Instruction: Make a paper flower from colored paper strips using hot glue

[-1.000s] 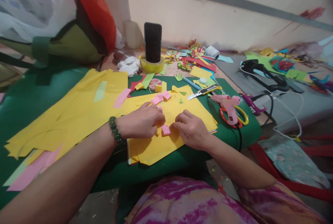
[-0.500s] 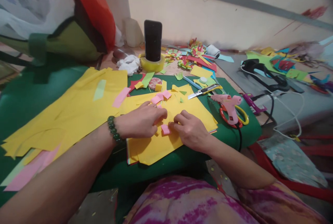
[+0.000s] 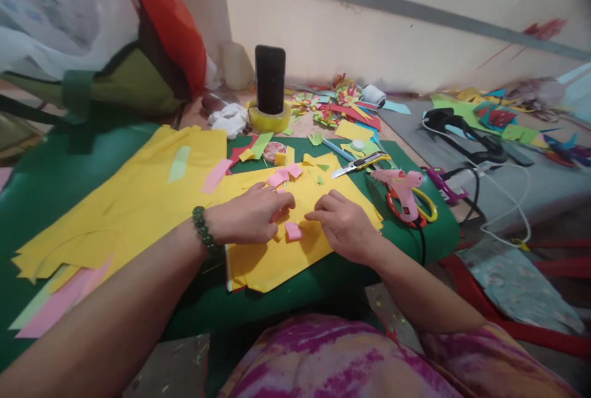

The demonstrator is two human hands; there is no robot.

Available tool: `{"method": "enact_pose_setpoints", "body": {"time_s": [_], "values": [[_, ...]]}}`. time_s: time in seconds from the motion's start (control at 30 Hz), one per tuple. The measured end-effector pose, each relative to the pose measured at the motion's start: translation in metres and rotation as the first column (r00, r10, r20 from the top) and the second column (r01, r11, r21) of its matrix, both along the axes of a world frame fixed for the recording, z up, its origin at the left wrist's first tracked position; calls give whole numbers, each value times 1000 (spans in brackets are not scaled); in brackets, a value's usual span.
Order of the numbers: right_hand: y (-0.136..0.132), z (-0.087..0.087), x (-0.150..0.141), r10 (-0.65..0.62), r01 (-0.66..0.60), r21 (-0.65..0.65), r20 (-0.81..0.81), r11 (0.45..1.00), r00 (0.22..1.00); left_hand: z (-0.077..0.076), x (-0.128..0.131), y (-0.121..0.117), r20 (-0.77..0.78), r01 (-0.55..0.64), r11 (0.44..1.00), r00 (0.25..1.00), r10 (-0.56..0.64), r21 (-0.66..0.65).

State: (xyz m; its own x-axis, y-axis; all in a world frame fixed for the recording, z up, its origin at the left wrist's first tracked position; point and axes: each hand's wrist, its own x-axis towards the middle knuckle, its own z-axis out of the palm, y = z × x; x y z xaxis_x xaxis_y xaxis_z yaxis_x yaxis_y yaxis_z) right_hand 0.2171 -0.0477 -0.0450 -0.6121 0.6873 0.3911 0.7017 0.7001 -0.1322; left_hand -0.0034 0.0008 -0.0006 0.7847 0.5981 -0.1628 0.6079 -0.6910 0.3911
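My left hand (image 3: pixel 252 215), with a green bead bracelet (image 3: pixel 203 227) at its wrist, is closed low over the yellow paper sheets (image 3: pixel 272 268). A bit of pink paper shows between its thumb and fingers. Just right of the thumb lies a small folded pink paper piece (image 3: pixel 293 231) on the top sheet. My right hand (image 3: pixel 344 225) hovers to the right of that piece, index finger extended and apart from it, holding nothing visible. Beyond the left fingers sit several more pink paper pieces (image 3: pixel 278 177), partly hidden by that hand.
A utility knife (image 3: pixel 360 164), a pink glue gun (image 3: pixel 401 187) and scissors (image 3: pixel 427 204) lie at the right. Large yellow sheets (image 3: pixel 138 201) spread left. A phone (image 3: pixel 270 81) stands in a tape roll (image 3: pixel 270 119), with paper flowers (image 3: pixel 346 95) beside it.
My right hand has drawn back slightly to the right, away from the small folded pink piece. My left hand stays nearly in place. The view has shifted a little.
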Motion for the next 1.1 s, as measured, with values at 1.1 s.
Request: {"method": "enact_pose_setpoints", "body": {"time_s": [1.1], "values": [[10, 1, 2, 176, -212, 187, 193, 959, 965, -1, 0, 2, -41, 67, 998, 997, -67, 1]]}}
